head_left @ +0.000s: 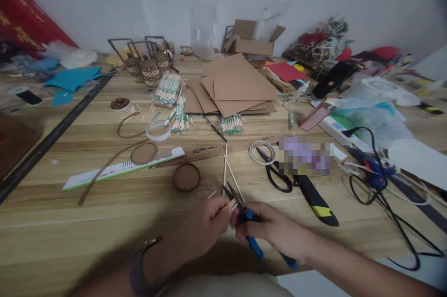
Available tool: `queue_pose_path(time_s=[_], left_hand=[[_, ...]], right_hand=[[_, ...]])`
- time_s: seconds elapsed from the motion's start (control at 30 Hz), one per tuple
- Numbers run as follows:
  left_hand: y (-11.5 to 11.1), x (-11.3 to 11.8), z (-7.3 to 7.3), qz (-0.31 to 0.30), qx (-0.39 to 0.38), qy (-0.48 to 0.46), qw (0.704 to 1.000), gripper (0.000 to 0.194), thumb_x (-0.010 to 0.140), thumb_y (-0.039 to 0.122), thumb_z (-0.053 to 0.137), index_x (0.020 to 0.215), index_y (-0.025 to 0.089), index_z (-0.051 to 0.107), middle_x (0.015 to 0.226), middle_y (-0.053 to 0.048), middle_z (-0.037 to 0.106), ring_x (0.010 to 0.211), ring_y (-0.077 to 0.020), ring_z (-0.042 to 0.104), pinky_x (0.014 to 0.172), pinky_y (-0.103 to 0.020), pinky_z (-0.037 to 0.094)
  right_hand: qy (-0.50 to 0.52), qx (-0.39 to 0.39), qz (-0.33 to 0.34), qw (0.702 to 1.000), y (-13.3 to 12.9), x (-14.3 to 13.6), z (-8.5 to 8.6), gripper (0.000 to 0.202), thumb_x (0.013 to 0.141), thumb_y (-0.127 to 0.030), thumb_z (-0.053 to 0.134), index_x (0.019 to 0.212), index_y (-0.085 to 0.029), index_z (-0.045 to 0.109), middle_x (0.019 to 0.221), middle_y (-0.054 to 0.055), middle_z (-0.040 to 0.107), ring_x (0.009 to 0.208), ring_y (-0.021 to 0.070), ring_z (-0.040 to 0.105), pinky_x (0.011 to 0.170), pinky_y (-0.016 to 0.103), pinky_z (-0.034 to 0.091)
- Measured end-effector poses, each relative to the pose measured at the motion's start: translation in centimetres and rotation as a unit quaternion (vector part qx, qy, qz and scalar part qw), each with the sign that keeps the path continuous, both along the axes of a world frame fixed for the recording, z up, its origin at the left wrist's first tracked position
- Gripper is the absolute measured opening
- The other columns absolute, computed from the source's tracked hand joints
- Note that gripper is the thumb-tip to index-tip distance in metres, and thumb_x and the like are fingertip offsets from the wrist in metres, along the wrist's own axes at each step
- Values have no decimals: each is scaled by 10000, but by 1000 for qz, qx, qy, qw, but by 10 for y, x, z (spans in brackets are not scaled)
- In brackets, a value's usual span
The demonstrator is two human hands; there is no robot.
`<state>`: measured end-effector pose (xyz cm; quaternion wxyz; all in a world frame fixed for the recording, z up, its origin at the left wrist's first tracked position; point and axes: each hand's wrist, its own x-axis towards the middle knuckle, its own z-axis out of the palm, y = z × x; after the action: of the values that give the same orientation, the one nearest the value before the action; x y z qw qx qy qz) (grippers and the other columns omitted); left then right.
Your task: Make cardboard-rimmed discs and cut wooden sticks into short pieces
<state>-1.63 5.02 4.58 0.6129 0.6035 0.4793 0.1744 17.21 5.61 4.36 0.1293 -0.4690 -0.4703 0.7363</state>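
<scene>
Short pale wooden sticks (pixel 232 204) poke out of my left hand (pixel 217 217), which is closed around them. My right hand (pixel 259 222) grips blue-handled pliers (pixel 250 215). Their dark pointed jaws are slightly parted, right beside the stick ends. Two long thin wooden sticks (pixel 225 166) lie on the table just beyond my hands. Left of them rests a round brown cardboard disc with a raised ridged edge (pixel 186 177). A second cardboard disc (pixel 143 153) sits farther left, on a white and green strip.
Black scissors (pixel 279 180), a tape roll (pixel 262 153) and a black-yellow utility knife (pixel 319 206) lie to the right, near a blue glue gun (pixel 375 171) with its cord. Beyond are cardboard sheets (pixel 240 83), bundled chopsticks (pixel 167 88) and small handled baskets (pixel 151 71).
</scene>
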Motion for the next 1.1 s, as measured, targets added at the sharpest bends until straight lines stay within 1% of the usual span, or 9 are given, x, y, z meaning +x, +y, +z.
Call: queue_pose_path(time_s=[0.17,0.33,0.47,0.6,0.67,0.77,0.87,0.97,1.1], left_hand=[[7,8,-4,-15,25,5,1000,240,892,348,366,697,220,422,612,56,369,573,-127,334,536,-278,250],[25,22,-8,-22,34,-3,999,253,889,296,380,647,226,362,581,67,323,559,-121,289,536,-290,224],[37,36,-5,-24,-12,-9,1000,220,844,205,403,629,222,361,578,69,324,562,-117,277,536,-294,210],[40,48,-10,-35,-39,-20,998,230,878,224,369,649,226,388,563,73,315,538,-120,271,525,-296,217],[39,50,-13,-34,-40,-25,998,232,888,223,351,661,230,396,560,75,314,532,-125,275,522,-297,226],[37,42,-14,-32,-32,-32,998,240,891,228,372,653,231,400,570,70,360,539,-127,316,530,-292,255],[38,20,-9,-18,22,-16,999,307,931,304,374,637,230,421,594,51,447,568,-136,402,581,-285,319],[39,-6,-4,27,96,69,993,336,958,372,345,665,240,443,610,33,509,605,-162,486,640,-292,357],[34,-33,-7,70,126,185,972,276,927,342,374,673,253,432,616,12,561,637,-198,547,653,-308,359]], right_hand=[[-18,17,-25,999,0,4,-4,147,643,-283,613,735,-184,553,618,-28,571,590,122,513,592,251,416],[-36,41,-57,997,8,17,-12,183,645,-341,631,688,-189,538,544,-47,534,492,105,482,523,250,422],[-71,44,-77,994,13,29,-22,253,640,-402,656,624,-188,523,517,-38,533,468,102,491,494,244,426],[-77,13,-109,991,10,35,-30,356,643,-490,701,650,-208,483,475,-79,462,417,84,419,429,219,377],[-84,5,-97,992,9,36,-31,402,658,-537,696,631,-216,455,465,-86,435,406,80,396,424,218,361],[-102,36,-30,994,11,38,-27,403,722,-560,644,630,-207,474,529,-45,499,463,103,465,482,241,388],[-153,162,16,975,17,42,-19,279,797,-463,606,725,-202,536,636,-21,542,590,137,507,573,260,398],[-192,276,51,940,21,42,-18,151,833,-340,583,768,-205,568,718,-8,561,688,157,519,649,271,402],[-222,341,95,909,21,28,-23,63,849,-219,548,788,-204,553,781,10,597,732,167,543,668,269,405]])
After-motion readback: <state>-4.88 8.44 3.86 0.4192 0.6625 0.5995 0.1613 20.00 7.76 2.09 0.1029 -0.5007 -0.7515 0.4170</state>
